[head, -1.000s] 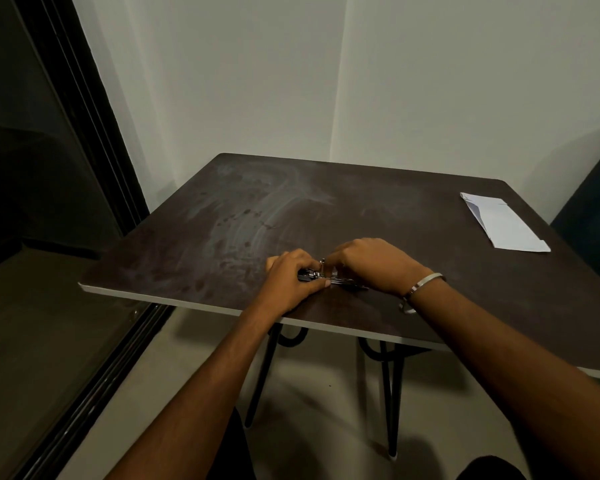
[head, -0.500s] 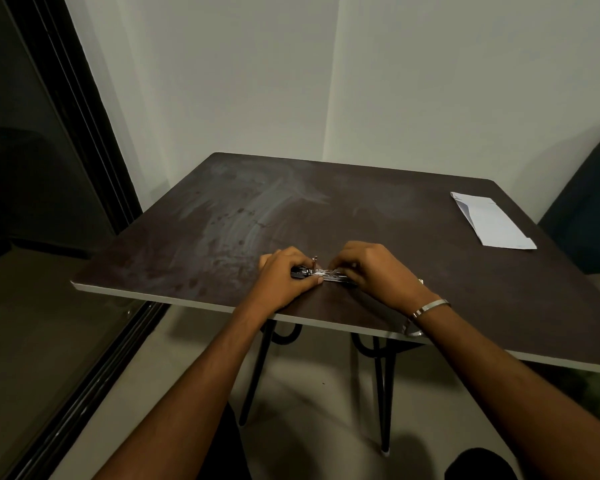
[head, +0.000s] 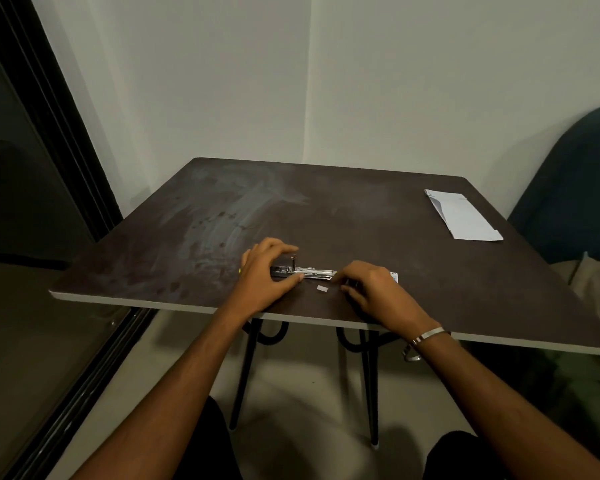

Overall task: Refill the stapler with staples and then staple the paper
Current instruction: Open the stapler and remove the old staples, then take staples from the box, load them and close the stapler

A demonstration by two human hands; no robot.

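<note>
A small metal stapler point(head: 305, 271) lies opened out flat near the front edge of the dark table point(head: 361, 216). My left hand point(head: 264, 271) pinches its black left end between thumb and fingers. My right hand point(head: 374, 289) rests at the stapler's right end, fingers curled down on the table; I cannot tell what it holds. A short strip of staples point(head: 323, 288) lies loose on the table between my hands. A small box point(head: 394, 277) peeks out behind my right hand. The folded white paper point(head: 463, 216) lies at the far right of the table.
The table stands in a corner of white walls point(head: 430, 81). A dark glass door with a black frame point(head: 49, 133) runs along the left. A dark chair back point(head: 579, 188) rises beyond the table's right edge. Black table legs point(head: 243, 368) show below.
My right hand has slid to the right, away from my left hand, uncovering the opened stapler and a loose staple strip on the table. My left hand stays on the stapler's left end.
</note>
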